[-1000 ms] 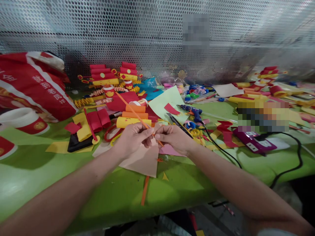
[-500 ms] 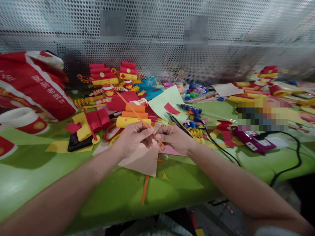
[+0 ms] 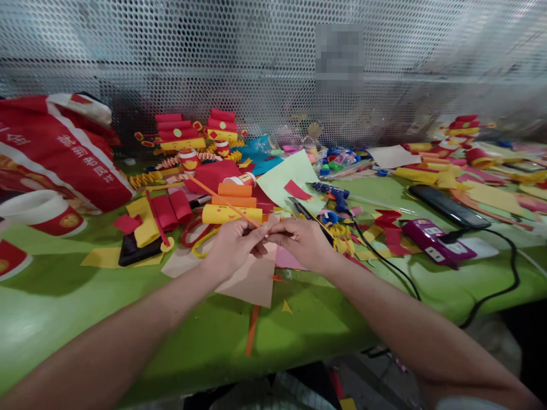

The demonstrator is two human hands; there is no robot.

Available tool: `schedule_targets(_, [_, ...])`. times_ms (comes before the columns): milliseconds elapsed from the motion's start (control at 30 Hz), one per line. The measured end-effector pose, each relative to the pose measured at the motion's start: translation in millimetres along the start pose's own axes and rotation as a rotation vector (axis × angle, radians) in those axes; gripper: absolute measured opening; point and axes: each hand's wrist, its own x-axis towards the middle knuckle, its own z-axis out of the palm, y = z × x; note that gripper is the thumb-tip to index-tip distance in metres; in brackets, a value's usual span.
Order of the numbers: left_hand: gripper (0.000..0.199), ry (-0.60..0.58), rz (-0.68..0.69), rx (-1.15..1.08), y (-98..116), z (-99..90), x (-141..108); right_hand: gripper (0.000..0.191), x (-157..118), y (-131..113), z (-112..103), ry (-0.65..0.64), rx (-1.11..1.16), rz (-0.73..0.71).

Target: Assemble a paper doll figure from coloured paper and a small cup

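Note:
Between my two hands is a thin orange paper strip (image 3: 222,199), its long free part slanting up to the left. My left hand (image 3: 235,245) pinches it between thumb and forefinger. My right hand (image 3: 301,242) is closed on the strip's lower end, which its fingers hide. Beneath the hands lies a pale pink sheet of paper (image 3: 250,285), with another orange strip (image 3: 252,330) poking out below it. Just beyond them sits a yellow paper roll with a drawn face (image 3: 233,214), in front of orange paper rolls (image 3: 234,195).
Right of my hands lie a blue glue gun (image 3: 335,196), a black-handled cutter (image 3: 310,215) and a purple power strip (image 3: 436,242) with a black cord. Red-handled scissors (image 3: 194,230), a phone (image 3: 143,247) and paper cups (image 3: 47,213) are leftward. Finished paper figures (image 3: 179,134) stand behind.
The strip's lower end, which stuck out below my right fingers, is now hidden in them. Its free part tilts lower to the left. Both hands stay close together.

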Motion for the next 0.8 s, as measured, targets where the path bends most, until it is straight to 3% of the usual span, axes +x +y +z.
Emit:
schedule_targets(200, [0.021,-0.001,0.049,-0.004,-2.0,-1.7,1.5,0.007,0.6,-0.6,-2.1,-0.025,0.18,0.143])
schedule_targets(333, [0.02,-0.051,0.092,-0.06,-4.3,-3.8,4.3,0.022,1.9,0.9,-3.2,-0.121,0.448,0.302])
schedule_targets(400, [0.02,-0.075,0.082,-0.075,-4.4,-4.4,5.6,0.026,2.5,1.5,-3.9,-0.139,0.472,0.316])
schedule_targets(500, [0.024,-0.122,-0.004,0.085,0.2,-3.9,3.0,0.017,4.0,5.7,-5.3,-0.063,0.236,0.204])
schedule_targets(567, [0.028,-0.227,-0.019,0.408,7.4,-2.6,-3.9,0.011,5.9,11.8,-6.1,0.017,-0.035,0.08])
schedule_targets(600, [0.027,-0.29,0.045,0.63,12.1,-2.2,-8.4,0.009,6.9,15.6,-6.2,0.053,-0.171,0.016])
schedule_targets(633, [0.026,-0.253,0.182,0.812,17.2,-2.2,-13.1,0.008,7.8,19.6,-6.0,0.078,-0.298,-0.049])
schedule_targets(733, [0.026,-0.044,0.611,1.087,31.5,-6.9,-21.8,0.01,8.4,28.6,-3.5,0.106,-0.608,-0.292])
schedule_targets(800, [0.026,0.069,0.717,1.194,37.5,-13.3,-20.0,0.017,6.9,29.0,-1.5,0.104,-0.735,-0.498])
